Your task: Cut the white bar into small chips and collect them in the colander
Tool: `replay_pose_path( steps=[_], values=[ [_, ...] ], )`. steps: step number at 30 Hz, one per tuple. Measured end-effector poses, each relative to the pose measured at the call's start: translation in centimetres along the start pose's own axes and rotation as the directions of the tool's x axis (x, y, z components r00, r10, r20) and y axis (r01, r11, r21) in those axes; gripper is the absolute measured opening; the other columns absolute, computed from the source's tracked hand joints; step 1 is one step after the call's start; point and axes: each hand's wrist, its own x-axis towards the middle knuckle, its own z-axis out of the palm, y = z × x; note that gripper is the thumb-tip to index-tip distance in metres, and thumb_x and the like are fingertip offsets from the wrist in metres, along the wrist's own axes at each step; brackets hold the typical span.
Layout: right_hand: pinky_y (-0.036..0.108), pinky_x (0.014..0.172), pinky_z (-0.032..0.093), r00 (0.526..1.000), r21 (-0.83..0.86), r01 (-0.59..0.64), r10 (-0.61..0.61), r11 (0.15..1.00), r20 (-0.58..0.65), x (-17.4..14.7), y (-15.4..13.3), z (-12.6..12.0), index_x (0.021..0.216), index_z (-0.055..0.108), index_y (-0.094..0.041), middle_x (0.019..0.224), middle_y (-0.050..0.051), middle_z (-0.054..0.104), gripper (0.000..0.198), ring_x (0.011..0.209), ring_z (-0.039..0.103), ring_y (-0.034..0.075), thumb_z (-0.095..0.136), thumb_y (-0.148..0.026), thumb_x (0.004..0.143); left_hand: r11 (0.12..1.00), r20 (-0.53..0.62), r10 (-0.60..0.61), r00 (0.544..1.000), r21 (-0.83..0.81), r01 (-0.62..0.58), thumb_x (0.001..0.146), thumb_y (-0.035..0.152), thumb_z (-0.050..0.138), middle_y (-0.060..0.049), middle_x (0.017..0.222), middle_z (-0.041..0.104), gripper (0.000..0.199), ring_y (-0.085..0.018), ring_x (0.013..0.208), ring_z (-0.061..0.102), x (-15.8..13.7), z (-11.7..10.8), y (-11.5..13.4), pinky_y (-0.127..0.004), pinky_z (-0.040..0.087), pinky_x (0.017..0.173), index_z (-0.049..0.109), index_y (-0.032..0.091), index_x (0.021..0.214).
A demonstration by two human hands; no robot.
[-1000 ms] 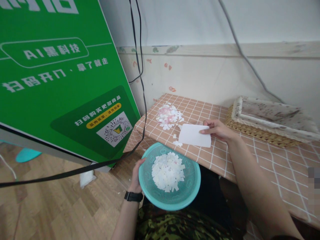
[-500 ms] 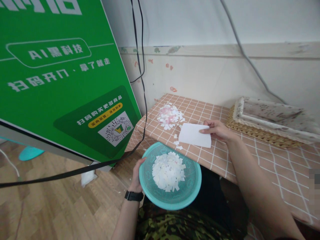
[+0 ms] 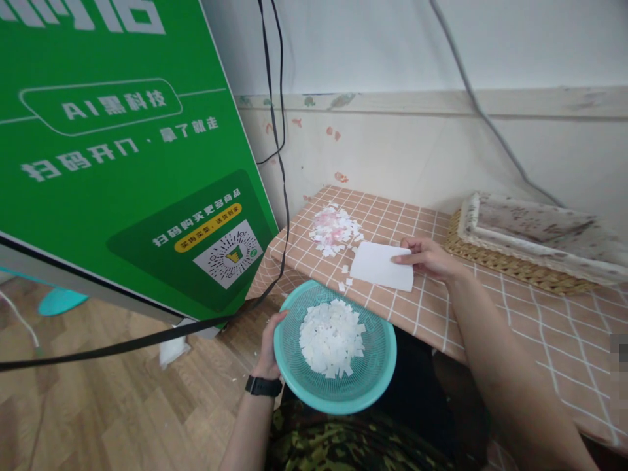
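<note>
Right hand [image 3: 426,257]: thumb above, fingers behind, pinching the right edge of a white card [image 3: 380,265]. Card lies low over the checked tablecloth [image 3: 432,311]; contact along its underside I cannot tell from here. Left hand [image 3: 269,340] grips the turquoise plastic colander [image 3: 377,373] by its left rim, just below the table edge; fingers partly hidden. White paper scraps [image 3: 332,338] heaped inside. Pink-and-white scrap pile [image 3: 335,229] beyond the card; a few loose bits [image 3: 345,269] by its left edge.
</note>
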Motion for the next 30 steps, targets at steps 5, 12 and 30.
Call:
replay_pose_path(
  steps=[5,12,30],
  values=[
    [0.021,0.041,0.029,0.992,-0.057,-0.02,0.027,0.998,0.124,0.1,0.1,1.7,0.063,0.046,-0.018,0.056,-0.004,0.051,0.036,0.047,0.045,0.007,0.079,-0.032,0.055,1.0,-0.009,0.014,1.0,0.013,-0.014,0.074,0.025,0.062,-0.006,0.065,0.071,0.016,-0.018,0.057,0.064,0.0,0.2,0.1,-0.028,0.053,0.058,0.066,0.01,0.077],
    [0.025,0.045,0.039,0.957,0.039,0.104,-0.09,0.994,-0.274,0.7,0.0,0.4,0.064,0.043,-0.019,0.063,-0.001,0.055,0.044,0.053,0.052,0.012,0.081,-0.036,0.05,1.0,-0.021,0.0,1.0,0.006,0.0,0.074,0.023,0.061,-0.008,0.066,0.071,0.014,-0.021,0.064,0.067,0.0,0.1,0.2,-0.031,0.054,0.063,0.065,0.01,0.076],
    [0.026,0.045,0.04,0.875,-0.024,0.128,-0.125,0.991,-0.467,0.7,0.0,-1.3,0.065,0.048,-0.019,0.064,0.001,0.055,0.039,0.055,0.053,0.014,0.08,-0.035,0.049,1.0,0.005,-0.004,1.0,-0.014,0.004,0.073,0.022,0.061,-0.008,0.068,0.071,0.013,-0.024,0.071,0.068,-0.3,0.4,0.3,-0.033,0.054,0.066,0.066,0.011,0.078]
  ],
)
